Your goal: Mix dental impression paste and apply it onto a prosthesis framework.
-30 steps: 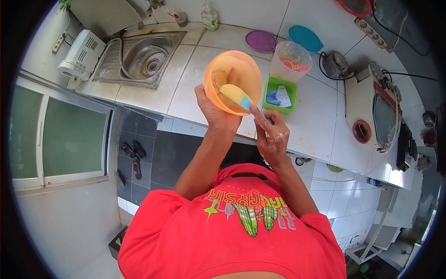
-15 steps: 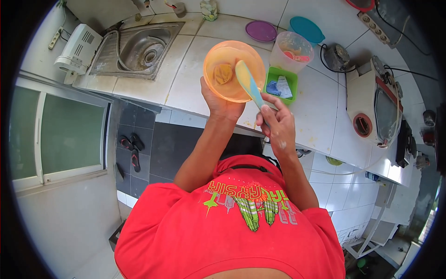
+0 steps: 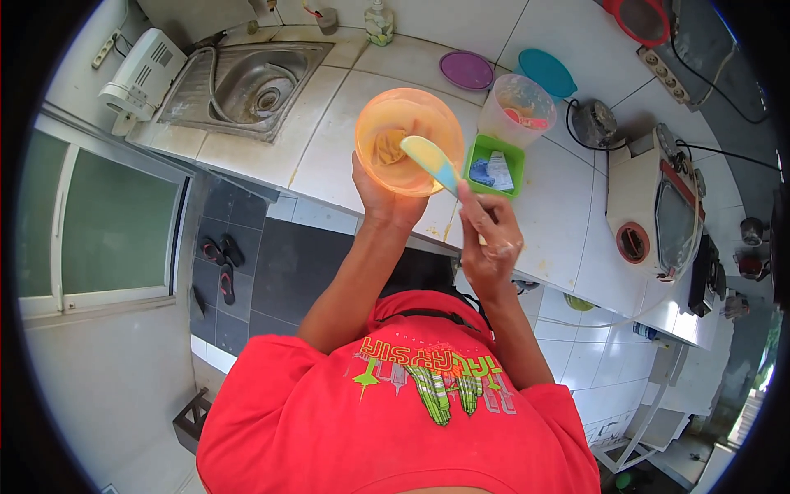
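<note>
My left hand (image 3: 387, 202) grips an orange plastic bowl (image 3: 444, 107) from below, its mouth tipped toward me above the tiled counter. Inside clings a lump of yellowish-brown batter (image 3: 388, 148). Fingers wrapped round its handle, my right hand (image 3: 490, 239) holds a blue spatula (image 3: 436, 163), whose blade is coated in pale yellow batter and overlaps the bowl's mouth. Just right of the bowl stands a green square tub (image 3: 515, 153) with blue and white packets (image 3: 492, 172) in it. Behind the tub is a clear plastic container (image 3: 504, 97) holding something red.
A steel sink (image 3: 251, 86) lies at the left of the counter. Purple (image 3: 467, 71) and teal (image 3: 547, 72) lids rest by the wall. On the right stand a metal device with a cord (image 3: 594, 123) and a cream-coloured machine (image 3: 638, 193). Sandals (image 3: 222, 255) lie on the floor.
The bowl has come slightly lower and nearer to me. The spatula has shifted left within the bowl's mouth, its blade now closer to the batter lump, and my right hand has turned with it.
</note>
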`<state>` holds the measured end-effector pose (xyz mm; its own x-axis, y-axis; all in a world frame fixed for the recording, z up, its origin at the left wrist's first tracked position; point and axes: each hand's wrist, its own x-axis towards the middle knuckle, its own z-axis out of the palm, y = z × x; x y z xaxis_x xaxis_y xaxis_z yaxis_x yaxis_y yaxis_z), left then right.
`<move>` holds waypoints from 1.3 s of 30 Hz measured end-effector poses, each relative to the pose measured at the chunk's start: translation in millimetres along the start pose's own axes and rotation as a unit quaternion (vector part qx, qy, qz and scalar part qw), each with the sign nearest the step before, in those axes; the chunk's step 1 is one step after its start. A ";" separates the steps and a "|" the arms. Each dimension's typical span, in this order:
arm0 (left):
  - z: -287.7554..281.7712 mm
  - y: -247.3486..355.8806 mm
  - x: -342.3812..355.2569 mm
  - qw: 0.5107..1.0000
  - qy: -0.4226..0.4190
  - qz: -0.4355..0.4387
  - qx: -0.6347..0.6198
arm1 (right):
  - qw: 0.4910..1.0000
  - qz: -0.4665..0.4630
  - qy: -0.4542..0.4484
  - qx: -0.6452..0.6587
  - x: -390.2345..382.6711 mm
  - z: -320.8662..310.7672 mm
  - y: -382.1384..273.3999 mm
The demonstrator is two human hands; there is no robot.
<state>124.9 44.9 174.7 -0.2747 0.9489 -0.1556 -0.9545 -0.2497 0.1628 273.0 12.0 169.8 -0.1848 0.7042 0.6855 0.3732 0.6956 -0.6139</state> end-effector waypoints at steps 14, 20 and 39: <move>2.2 23.3 -14.9 0.976 -0.059 0.048 0.203 | 0.981 0.061 -0.169 -0.077 44.8 -58.5 -4.7; 10.5 27.1 -24.5 0.971 -0.013 0.018 0.238 | 0.963 0.037 -0.252 -0.092 47.8 -50.6 23.1; -77.7 -1.8 18.6 0.988 0.001 -0.117 0.103 | 0.767 0.545 -0.182 0.286 20.8 -115.1 31.9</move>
<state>112.5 47.9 95.9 -0.0502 0.9755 -0.2140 -0.9484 0.0205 0.3164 385.7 32.5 209.5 -0.3263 0.8331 -0.4467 0.0457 -0.4581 -0.8877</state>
